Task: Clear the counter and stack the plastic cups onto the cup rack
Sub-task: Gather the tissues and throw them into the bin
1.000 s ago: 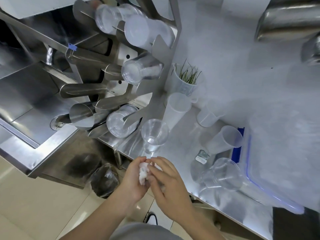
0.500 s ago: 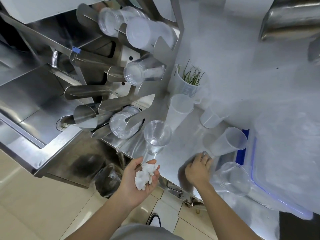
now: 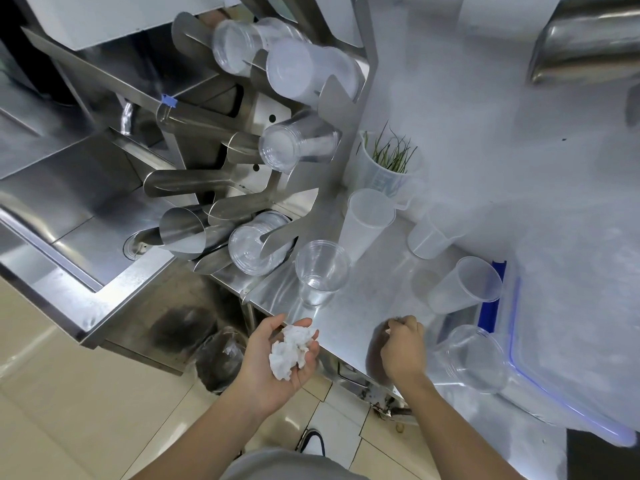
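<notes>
The right hand [image 3: 403, 348] pinches a small scrap [image 3: 388, 329] on the steel counter [image 3: 346, 317]. It is better to lift it straight into the cupped left hand [image 3: 273, 368], which holds the crumpled tissue [image 3: 291, 351].

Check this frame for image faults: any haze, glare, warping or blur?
Head view: milky haze washes out the wall and the far right. Glare streaks the steel counter near its edge. The wide lens bows the cup rack. The left hand, cupping a crumpled tissue, and the right hand are sharp.

A drink shop kitchen — shiny steel counter [image 3: 349, 317], a steel sink [image 3: 86, 237], and a metal cup rack [image 3: 332, 109] full of plastic cups [image 3: 298, 147].
</notes>
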Action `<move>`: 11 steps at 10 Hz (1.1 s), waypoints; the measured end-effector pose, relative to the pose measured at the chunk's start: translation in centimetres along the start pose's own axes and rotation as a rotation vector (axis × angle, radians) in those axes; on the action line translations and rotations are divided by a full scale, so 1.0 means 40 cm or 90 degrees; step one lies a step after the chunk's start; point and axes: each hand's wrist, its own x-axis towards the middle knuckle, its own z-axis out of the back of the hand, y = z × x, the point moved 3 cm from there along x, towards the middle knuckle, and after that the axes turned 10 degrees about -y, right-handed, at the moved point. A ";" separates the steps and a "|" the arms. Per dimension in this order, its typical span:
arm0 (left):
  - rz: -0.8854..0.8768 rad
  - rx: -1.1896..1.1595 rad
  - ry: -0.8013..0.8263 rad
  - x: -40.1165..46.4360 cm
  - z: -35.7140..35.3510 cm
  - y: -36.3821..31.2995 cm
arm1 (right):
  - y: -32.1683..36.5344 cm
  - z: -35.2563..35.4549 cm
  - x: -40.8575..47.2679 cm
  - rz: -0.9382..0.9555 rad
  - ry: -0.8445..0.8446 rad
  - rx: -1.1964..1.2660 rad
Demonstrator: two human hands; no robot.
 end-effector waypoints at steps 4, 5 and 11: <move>-0.016 -0.038 -0.019 -0.014 0.072 -0.040 | -0.002 0.026 -0.018 -0.007 -0.127 0.121; -0.052 -0.054 -0.036 -0.025 0.104 -0.059 | 0.023 0.041 -0.046 0.008 -0.161 0.219; -0.244 -0.163 -0.311 -0.117 0.526 -0.194 | 0.349 -0.120 -0.263 -0.115 0.425 0.607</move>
